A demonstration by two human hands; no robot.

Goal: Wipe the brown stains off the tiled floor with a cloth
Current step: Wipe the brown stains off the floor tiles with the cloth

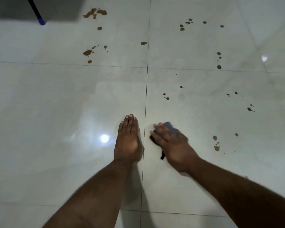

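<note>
— Currently, what do both hands report?

— I see the left hand [128,142] flat on the tiled floor [56,104], fingers straight and together, just left of the grout line [145,112]. The right hand [173,145] presses a dark cloth [169,125] onto the tile just right of that line; it is blurred, so I cannot tell whether the fingers curl round the cloth.

— Stain locations?

— Brown stains [95,14] lie toward the floor's far edge and right side, well apart from the cloth.
</note>
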